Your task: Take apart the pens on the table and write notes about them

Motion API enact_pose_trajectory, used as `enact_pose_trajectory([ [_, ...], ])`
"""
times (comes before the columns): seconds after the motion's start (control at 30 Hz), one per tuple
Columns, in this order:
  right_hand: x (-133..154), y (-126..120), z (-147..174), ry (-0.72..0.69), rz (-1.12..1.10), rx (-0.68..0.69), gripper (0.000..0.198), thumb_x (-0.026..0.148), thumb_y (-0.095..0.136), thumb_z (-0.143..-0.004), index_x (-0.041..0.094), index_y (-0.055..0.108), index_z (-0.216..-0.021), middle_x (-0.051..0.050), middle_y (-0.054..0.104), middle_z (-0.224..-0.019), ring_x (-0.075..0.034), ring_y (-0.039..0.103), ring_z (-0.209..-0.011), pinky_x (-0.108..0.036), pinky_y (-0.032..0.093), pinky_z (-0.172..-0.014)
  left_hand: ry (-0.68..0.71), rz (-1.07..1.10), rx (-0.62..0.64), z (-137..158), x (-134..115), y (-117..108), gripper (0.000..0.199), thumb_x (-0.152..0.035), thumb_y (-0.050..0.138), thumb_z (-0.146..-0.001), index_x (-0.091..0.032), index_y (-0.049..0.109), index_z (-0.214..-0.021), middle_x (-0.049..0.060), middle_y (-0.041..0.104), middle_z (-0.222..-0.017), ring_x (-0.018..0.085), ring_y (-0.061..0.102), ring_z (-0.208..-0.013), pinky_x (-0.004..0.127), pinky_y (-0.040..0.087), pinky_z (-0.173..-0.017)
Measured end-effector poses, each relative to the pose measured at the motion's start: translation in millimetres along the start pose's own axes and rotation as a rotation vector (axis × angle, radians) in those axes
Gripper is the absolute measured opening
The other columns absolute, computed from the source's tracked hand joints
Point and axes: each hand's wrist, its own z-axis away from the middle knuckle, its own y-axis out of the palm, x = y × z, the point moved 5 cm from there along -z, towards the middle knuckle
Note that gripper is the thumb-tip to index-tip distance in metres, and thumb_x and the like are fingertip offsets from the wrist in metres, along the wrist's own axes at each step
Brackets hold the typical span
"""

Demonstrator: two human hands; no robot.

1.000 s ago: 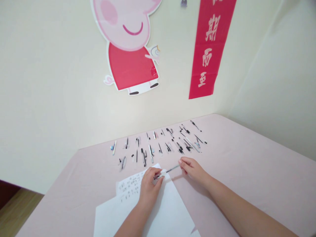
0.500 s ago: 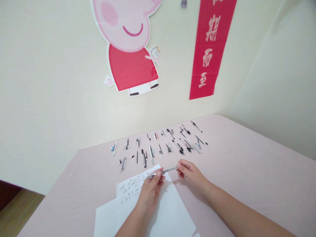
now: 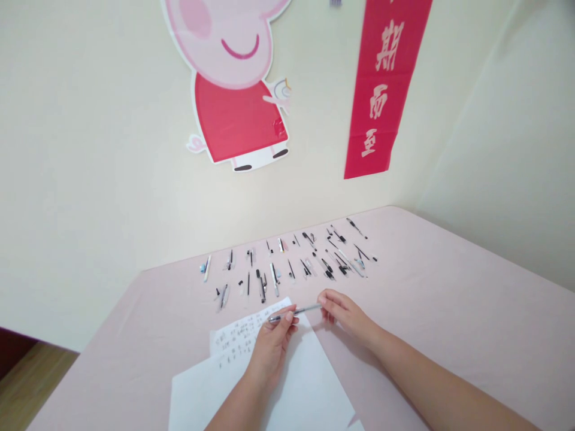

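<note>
Pig cutout (image 3: 238,96): mounted on pale wall (image 3: 99,149). Red banner (image 3: 384,79), pale characters: right of cutout. Purple item (image 3: 335,2), partly out of frame: right of cutout's head. Wood-look floor (image 3: 38,383): below cutout, far left.

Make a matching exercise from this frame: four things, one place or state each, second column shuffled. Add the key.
Column 1
1. left hand
2. right hand
3. red banner
4. written sheet

Column 2
A. hangs on the wall, beside the pig cutout
B. fingertips at the end of the pen nearer the picture's right side
C. lies on the pink table, bearing rows of dark marks
D. grips the pen toward its other end, thumb on top

Pairs: 1-D, 2-B, 3-A, 4-C
</note>
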Motion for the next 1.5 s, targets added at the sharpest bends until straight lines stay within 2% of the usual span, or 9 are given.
enact_pose_trajectory([
  [0.1,2,0,1,-0.011,0.022,0.017,0.038,0.056,0.052,-0.077,0.02,0.046,-0.068,0.004,0.048,-0.055,-0.011,0.046,-0.052,-0.024,0.036,-0.053,0.005,-0.006,0.008,-1,1,-1,0.035,-0.036,0.081,-0.058,-0.015,0.073,-0.086,0.003,0.067,-0.071,0.01,0.058,-0.068,0.021,0.046,-0.066],
  [0.3,-4,-2,0,-0.009,0.136,-0.021,0.047,0.063,0.043,-0.08,0.02,0.044,-0.063,0.004,0.045,-0.051,-0.011,0.043,-0.047,-0.024,0.034,-0.05,0.037,-0.058,0.035,-2,4,-3,0.033,-0.035,0.079,-0.062,-0.016,0.073,-0.088,0.005,0.067,-0.075,0.012,0.058,-0.07,0.024,0.045,-0.068],
  [0.43,-14,0,-2,0.069,0.088,0.003,0.054,0.068,0.039,-0.078,0.019,0.045,-0.058,0.005,0.042,-0.045,-0.01,0.042,-0.041,-0.023,0.034,-0.045,0.036,-0.064,0.047,-2,5,-1,0.033,-0.036,0.079,-0.062,-0.016,0.073,-0.088,0.004,0.067,-0.074,0.011,0.057,-0.072,0.022,0.044,-0.068],
  [0.53,-15,0,-3,0.088,0.015,0.004,0.054,0.069,0.042,-0.077,0.018,0.047,-0.061,0.004,0.045,-0.049,-0.009,0.045,-0.043,-0.023,0.036,-0.046,0.024,-0.032,0.033,-2,4,-1,0.034,-0.036,0.08,-0.06,-0.016,0.073,-0.086,0.003,0.066,-0.073,0.01,0.056,-0.069,0.02,0.043,-0.067],
  [0.67,-13,-1,-4,0.076,-0.069,0.026,0.045,0.063,0.051,-0.075,0.019,0.046,-0.067,0.004,0.047,-0.054,-0.01,0.046,-0.047,-0.023,0.037,-0.047,0.009,0.011,0.024,-4,5,-2,0.034,-0.034,0.08,-0.06,-0.016,0.073,-0.087,0.002,0.064,-0.071,0.008,0.054,-0.066,0.019,0.043,-0.066],
  [0.8,-10,-2,-3,0.032,-0.009,0.044,0.038,0.056,0.051,-0.078,0.02,0.045,-0.068,0.005,0.046,-0.053,-0.01,0.044,-0.048,-0.023,0.035,-0.048,0.011,0.015,0.023,-3,6,-3,0.033,-0.033,0.08,-0.061,-0.015,0.073,-0.088,0.002,0.063,-0.069,0.009,0.054,-0.065,0.02,0.043,-0.066],
  [0.97,-11,-3,-3,-0.016,0.098,0.038,0.042,0.059,0.044,-0.082,0.02,0.044,-0.067,0.004,0.045,-0.053,-0.011,0.043,-0.049,-0.024,0.035,-0.051,0.029,-0.038,0.043,-2,6,-2,0.033,-0.035,0.078,-0.063,-0.016,0.072,-0.089,0.002,0.063,-0.071,0.01,0.053,-0.069,0.021,0.041,-0.069],
  [1.2,-16,-3,-5,-0.021,0.131,0.03,0.046,0.062,0.04,-0.083,0.02,0.039,-0.063,0.005,0.042,-0.052,-0.01,0.041,-0.047,-0.023,0.033,-0.049,0.115,-0.201,0.059,0,2,-3,0.035,-0.039,0.076,-0.065,-0.018,0.072,-0.092,0.003,0.064,-0.074,0.013,0.053,-0.071,0.025,0.04,-0.07],
  [1.5,-16,0,-6,0.096,-0.068,0.035,0.048,0.063,0.051,-0.074,0.02,0.039,-0.058,0.007,0.038,-0.05,-0.007,0.038,-0.04,-0.022,0.029,-0.043,0.285,-0.4,0.143,7,-18,11,0.032,-0.043,0.072,-0.066,-0.018,0.073,-0.086,0.008,0.063,-0.096,0.014,0.053,-0.067,0.028,0.044,-0.066],
])
